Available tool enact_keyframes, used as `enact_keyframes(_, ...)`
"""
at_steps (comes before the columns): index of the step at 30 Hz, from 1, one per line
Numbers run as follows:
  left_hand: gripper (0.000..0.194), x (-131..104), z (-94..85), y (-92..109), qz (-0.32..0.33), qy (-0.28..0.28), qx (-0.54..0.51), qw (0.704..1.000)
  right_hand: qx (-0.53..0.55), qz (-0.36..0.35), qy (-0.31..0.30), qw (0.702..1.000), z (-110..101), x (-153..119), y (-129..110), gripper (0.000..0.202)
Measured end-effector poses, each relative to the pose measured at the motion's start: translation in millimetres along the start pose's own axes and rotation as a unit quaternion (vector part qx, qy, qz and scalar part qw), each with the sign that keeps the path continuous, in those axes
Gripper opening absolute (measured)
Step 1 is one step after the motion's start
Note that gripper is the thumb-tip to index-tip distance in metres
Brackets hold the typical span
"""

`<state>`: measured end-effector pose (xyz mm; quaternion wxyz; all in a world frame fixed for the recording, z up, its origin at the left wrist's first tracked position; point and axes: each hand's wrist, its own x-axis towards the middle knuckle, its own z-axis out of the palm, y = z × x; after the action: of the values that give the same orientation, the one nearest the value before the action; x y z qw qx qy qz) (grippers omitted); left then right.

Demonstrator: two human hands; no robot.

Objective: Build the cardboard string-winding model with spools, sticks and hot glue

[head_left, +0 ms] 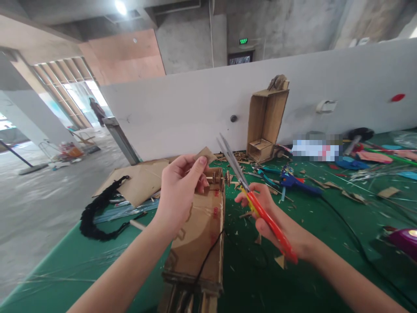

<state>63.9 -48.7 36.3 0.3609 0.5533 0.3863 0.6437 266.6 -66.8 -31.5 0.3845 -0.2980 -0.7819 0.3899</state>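
My left hand pinches a small cardboard piece between thumb and fingers, above the far end of a long cardboard box. That box lies on the green table, with small wheels on an axle at its far end and a black cord across it. To the right, my right hand holds scissors with red and yellow handles. Their blades point up and away, slightly apart, with nothing visible between them. The blade tips are close to the right of the cardboard piece, not touching it.
An upright cardboard box leans near the white partition. A blue glue gun, pliers and cardboard scraps lie at right. Black braided material and cardboard sheets are at left. A distant person stands at far left.
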Motion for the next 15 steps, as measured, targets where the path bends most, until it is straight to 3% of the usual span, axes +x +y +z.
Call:
enact_keyframes(6, 0.016, -3, 1.3, 2, 0.007, -0.006, 0.023, 1.0, -0.028, 0.03, -0.043, 0.998, 6, -1, 0, 0.051)
enact_keyframes(15, 0.015, -7, 5.5, 1, 0.008, -0.019, 0.077, 0.997, 0.021, 0.026, -0.003, 0.999, 12, -2, -2, 0.05)
